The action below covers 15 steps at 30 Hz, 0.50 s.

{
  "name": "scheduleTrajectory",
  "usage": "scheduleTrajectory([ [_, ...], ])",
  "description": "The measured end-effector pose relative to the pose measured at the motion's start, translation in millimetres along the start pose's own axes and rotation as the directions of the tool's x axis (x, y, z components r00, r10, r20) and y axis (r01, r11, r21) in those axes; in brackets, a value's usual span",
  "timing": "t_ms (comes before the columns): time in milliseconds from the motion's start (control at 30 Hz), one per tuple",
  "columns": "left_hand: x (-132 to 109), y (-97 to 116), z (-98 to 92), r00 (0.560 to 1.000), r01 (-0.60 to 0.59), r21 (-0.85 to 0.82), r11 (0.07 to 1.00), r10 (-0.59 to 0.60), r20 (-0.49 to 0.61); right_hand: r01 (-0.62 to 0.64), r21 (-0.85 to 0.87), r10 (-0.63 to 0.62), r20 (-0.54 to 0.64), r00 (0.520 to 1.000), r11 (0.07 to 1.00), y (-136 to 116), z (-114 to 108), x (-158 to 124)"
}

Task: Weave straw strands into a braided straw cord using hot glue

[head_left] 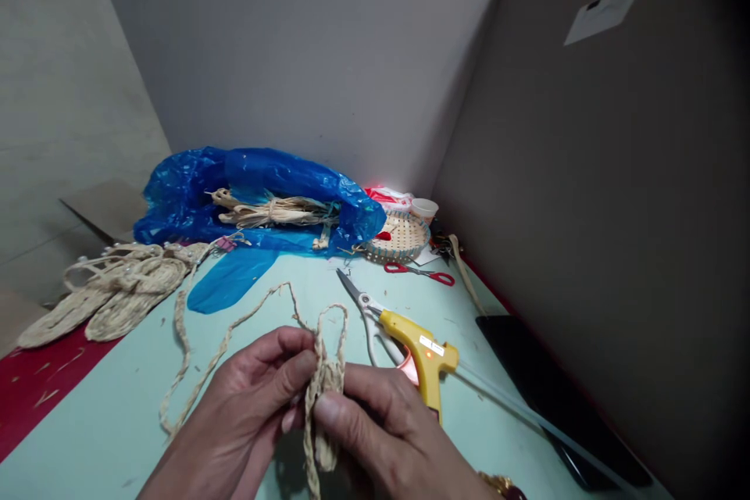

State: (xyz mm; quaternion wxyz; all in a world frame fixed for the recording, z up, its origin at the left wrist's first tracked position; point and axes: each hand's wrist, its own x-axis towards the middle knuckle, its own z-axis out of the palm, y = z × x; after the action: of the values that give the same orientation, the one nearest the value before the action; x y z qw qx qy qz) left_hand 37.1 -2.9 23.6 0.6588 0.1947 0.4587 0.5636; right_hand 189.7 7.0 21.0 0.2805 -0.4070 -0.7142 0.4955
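Note:
A braided straw cord [321, 422], folded into a small flat coil with a loop standing up at its top, is held between my two hands above the table. My left hand [263, 383] pinches the coil's left edge near the base of the loop. With the thumb across its front, my right hand [380, 414] grips the coil from the right. A long tail of the braid [226, 336] runs from the loop leftward over the table and back toward the straw sandals. The fingers behind the coil are partly hidden.
Close to my right hand lie a yellow glue gun [430, 351] and white-handled shears [364, 301]. Red scissors [419, 273], a woven basket [404, 236] and a blue plastic bag [258, 164] with straw are behind. Straw sandals [126, 289] sit left; a black tablet-like slab [544, 391] lies right.

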Motion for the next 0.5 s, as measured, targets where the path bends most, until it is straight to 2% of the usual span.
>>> scheduleTrajectory([
  [200, 0.8, -1.7, 2.1, 0.999, -0.019, 0.026, 0.999, 0.019, 0.035, -0.044, 0.058, 0.043, 0.012, 0.999, 0.997, -3.9, -0.8, -0.9],
  [300, -1.4, -1.5, 0.8, 0.987, -0.152, 0.195, 0.969, 0.158, -0.018, -0.033, 0.025, 0.034, -0.004, 0.999, 0.999, -4.7, 1.0, -0.6],
  [400, -3.4, -6.0, -3.1, 0.910, -0.318, 0.463, 0.828, 0.403, -0.095, 0.013, -0.055, -0.015, -0.037, 0.999, 0.998, -5.0, 2.6, 2.1],
  [500, -4.1, -13.4, -6.0, 0.848, -0.385, 0.563, 0.731, 0.521, -0.095, 0.043, -0.135, -0.055, -0.084, 0.995, 0.990, -4.0, 3.3, 3.9],
])
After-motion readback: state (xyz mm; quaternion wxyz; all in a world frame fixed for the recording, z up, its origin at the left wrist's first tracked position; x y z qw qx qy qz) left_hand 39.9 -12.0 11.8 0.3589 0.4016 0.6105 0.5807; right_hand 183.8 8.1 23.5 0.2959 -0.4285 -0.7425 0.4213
